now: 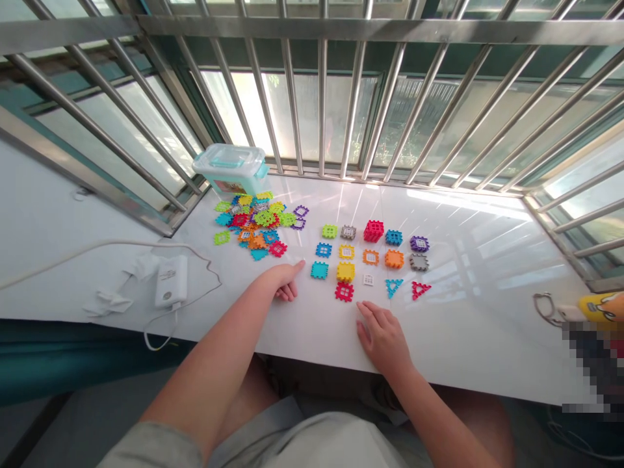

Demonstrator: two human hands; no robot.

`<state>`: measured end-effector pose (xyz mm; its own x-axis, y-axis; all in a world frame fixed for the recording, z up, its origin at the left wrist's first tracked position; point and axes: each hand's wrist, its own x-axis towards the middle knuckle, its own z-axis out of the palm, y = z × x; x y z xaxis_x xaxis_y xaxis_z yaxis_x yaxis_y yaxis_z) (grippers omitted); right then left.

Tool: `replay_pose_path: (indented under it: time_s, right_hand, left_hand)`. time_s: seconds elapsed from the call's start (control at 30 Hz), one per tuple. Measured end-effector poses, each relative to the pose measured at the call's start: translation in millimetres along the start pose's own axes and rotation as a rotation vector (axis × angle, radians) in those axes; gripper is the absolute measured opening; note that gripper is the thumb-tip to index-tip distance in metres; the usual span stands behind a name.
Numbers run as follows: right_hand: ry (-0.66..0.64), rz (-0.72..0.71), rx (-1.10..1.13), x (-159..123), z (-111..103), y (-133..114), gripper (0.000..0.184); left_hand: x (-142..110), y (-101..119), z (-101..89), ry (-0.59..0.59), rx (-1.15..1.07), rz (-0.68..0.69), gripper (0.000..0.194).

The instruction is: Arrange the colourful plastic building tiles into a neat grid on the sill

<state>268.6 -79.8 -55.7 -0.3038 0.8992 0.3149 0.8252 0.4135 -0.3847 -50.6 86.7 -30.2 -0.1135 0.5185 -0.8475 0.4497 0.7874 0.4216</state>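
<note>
My left hand rests on the white sill with its index finger stretched toward a teal square tile; the other fingers are curled and hold nothing that I can see. My right hand lies flat, fingers together, just below a red square tile. Several colourful interlocking tiles are laid out in rows ahead, among them a yellow block, a red cube, a blue triangle and a red triangle. A loose heap of tiles lies at the left.
A clear storage box with a teal lid stands behind the heap. A white power adapter with cables lies at the left. Metal window bars close the far side. A yellow object and a key ring sit at the right.
</note>
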Motion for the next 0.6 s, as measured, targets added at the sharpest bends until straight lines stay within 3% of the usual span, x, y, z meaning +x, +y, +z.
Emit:
replay_pose_path:
  time_s: [0.13, 0.3, 0.43, 0.6]
  right_hand:
    - [-0.048, -0.065, -0.13, 11.6, 5.1, -7.2, 0.059]
    - [-0.105, -0.106, -0.204, 17.6, 10.1, -19.0, 0.057]
    - [-0.109, -0.175, -0.088, -3.1, 4.0, -28.8, 0.045]
    - [-0.052, -0.27, 0.045, -44.2, -2.6, -40.8, 0.046]
  left_hand:
    - [-1.8, 6.5, 1.4, -0.042, 0.197, -0.092, 0.093]
    - [-3.5, 12.2, 0.2, -0.029, 0.29, -0.116, 0.096]
    - [-1.7, 12.8, -0.1, -0.01, 0.26, -0.078, 0.098]
    - [-0.8, 11.7, -2.6, 0.023, 0.252, -0.022, 0.1]
